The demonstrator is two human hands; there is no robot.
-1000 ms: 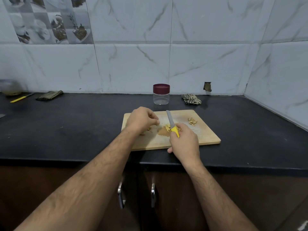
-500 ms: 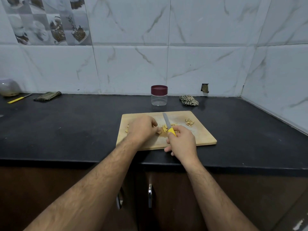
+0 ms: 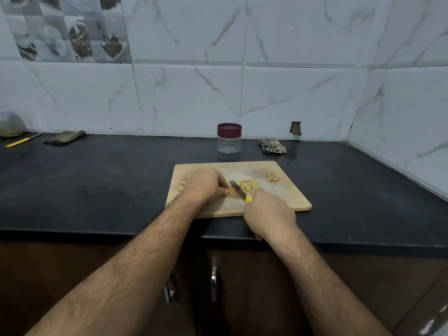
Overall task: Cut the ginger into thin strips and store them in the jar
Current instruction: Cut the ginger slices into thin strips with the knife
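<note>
A wooden cutting board (image 3: 286,197) lies on the black counter. My left hand (image 3: 206,185) presses down on a ginger piece (image 3: 233,194) at the board's middle. My right hand (image 3: 269,212) grips a yellow-handled knife (image 3: 238,189), its blade lying across the ginger beside my left fingertips. A small heap of thin ginger strips (image 3: 248,184) sits just right of the blade. Peel scraps (image 3: 273,178) lie near the board's far right. The clear jar (image 3: 229,138) with a maroon lid stands shut behind the board.
A crumpled checked cloth (image 3: 272,146) lies right of the jar. At the far left are a folded cloth (image 3: 65,137), a second yellow-handled knife (image 3: 21,141) and a rounded container (image 3: 11,123). The tiled wall corner closes the right side. Cabinet handles (image 3: 213,283) hang below the counter edge.
My left hand has slid down and forward onto the ginger. The knife blade has dropped from pointing up to lying low across the ginger.
</note>
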